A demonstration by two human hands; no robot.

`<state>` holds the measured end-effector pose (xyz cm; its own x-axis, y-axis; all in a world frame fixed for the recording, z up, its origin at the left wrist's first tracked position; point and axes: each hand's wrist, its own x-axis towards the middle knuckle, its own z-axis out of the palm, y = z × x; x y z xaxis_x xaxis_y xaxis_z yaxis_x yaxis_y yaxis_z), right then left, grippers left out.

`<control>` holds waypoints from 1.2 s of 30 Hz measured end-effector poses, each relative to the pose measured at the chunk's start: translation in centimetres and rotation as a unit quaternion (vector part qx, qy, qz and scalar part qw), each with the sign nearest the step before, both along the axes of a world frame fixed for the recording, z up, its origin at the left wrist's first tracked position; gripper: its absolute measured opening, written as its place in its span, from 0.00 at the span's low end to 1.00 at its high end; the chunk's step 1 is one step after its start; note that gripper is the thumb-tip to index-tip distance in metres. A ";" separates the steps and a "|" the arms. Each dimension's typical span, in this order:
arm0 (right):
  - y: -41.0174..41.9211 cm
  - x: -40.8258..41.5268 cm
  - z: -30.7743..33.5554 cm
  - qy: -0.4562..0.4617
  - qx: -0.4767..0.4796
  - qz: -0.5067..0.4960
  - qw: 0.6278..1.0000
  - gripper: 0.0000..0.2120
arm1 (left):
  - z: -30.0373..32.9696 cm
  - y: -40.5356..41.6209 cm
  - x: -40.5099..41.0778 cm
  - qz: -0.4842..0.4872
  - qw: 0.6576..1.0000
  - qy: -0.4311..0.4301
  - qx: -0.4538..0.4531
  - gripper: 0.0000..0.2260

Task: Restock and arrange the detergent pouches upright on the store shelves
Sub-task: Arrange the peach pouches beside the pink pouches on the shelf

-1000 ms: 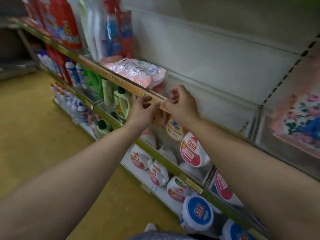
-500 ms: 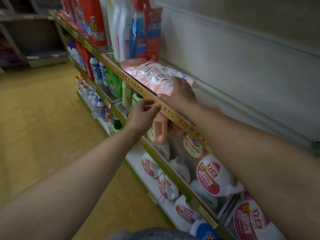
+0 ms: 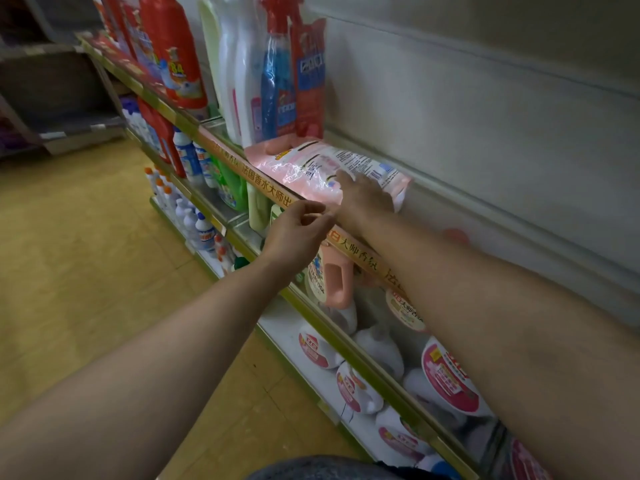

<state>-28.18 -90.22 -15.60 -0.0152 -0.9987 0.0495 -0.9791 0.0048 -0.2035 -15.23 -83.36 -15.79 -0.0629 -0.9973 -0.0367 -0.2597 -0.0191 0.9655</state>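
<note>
A pink detergent pouch (image 3: 311, 168) lies flat on the upper shelf, its printed back facing up. My right hand (image 3: 363, 197) reaches over the shelf's orange label strip (image 3: 263, 188) and rests on the pouch's near end, fingers spread over it. My left hand (image 3: 294, 233) hovers just in front of the strip with its fingers loosely curled, holding nothing. Upright pouches and bottles (image 3: 277, 74) stand directly behind the flat pouch on the same shelf.
Red bottles (image 3: 173, 53) fill the shelf further left. Below are a pink jug (image 3: 332, 282), green and white bottles (image 3: 228, 181) and several round white detergent bottles (image 3: 446, 375). The bare white back panel (image 3: 485, 116) spans the shelf to the right. Yellow floor (image 3: 86, 271) lies on the left.
My right hand left the label strip and moved up over it onto the pink pouch. My left hand let go of the strip and stays in front of it. The view shifted left.
</note>
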 end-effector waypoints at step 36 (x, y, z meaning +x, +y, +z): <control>13.1 -14.5 2.5 -0.768 -0.148 -0.213 0.586 0.21 | 0.0 -3.7 -10.7 -0.227 0.950 0.176 0.117 0.47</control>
<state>-42.68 -77.08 -13.11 -0.5135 -0.8391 -0.1796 0.4364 -0.0752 -0.8966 -25.92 -87.10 -15.83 -0.5351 -0.8311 -0.1513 0.0465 -0.2078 0.9771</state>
